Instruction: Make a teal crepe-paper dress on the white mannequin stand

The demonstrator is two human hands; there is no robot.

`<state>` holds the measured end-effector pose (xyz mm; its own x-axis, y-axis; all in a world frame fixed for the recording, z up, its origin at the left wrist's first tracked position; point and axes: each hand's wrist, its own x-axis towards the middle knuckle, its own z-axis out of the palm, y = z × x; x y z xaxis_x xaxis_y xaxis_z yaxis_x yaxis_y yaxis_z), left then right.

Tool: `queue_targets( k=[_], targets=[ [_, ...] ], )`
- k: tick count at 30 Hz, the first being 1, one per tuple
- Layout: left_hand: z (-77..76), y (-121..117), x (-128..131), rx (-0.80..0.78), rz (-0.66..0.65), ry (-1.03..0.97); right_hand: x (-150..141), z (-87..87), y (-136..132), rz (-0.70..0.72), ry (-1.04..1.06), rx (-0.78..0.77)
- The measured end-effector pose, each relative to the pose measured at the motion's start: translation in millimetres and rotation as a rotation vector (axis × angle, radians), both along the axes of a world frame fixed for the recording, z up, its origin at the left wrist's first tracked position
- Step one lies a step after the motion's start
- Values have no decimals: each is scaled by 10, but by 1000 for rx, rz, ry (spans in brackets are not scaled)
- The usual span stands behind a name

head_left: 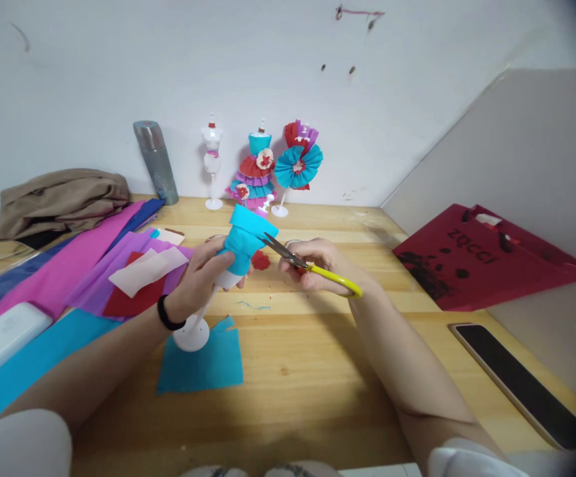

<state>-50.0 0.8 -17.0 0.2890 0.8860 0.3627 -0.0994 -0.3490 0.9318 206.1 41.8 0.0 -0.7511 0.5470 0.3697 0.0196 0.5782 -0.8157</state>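
Observation:
My left hand [203, 271] is wrapped round a small white mannequin [191, 334], tilted off the table. Turquoise crepe paper [244, 242] covers the mannequin's torso, with a loose flap sticking out at the top. In my right hand [317, 258] are scissors with yellow handles [340, 278]; their dark blades point left and reach the edge of the turquoise paper. Whether the blades are cutting into it I cannot tell. A red paper flower [260, 260] lies between my hands. Below the mannequin's base is a turquoise paper piece [218, 368] with a slit corner.
Against the wall stand a bare mannequin [213, 162] and two paper-dressed mannequins [254, 165] [298, 165], beside a grey flask [156, 162]. Coloured paper sheets [93, 258] and brown cloth [63, 199] lie left. A red bag [491, 258] and a phone [516, 377] are right.

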Motion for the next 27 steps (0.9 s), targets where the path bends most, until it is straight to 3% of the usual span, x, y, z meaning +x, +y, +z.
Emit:
queue_targets(
  k=[14,27],
  targets=[
    [95,-5,-3,100,-8,83,12,30,-28,8,-23,-45],
    [164,39,-85,107,-60,166,21,43,-27,-15,-59,24]
  ],
)
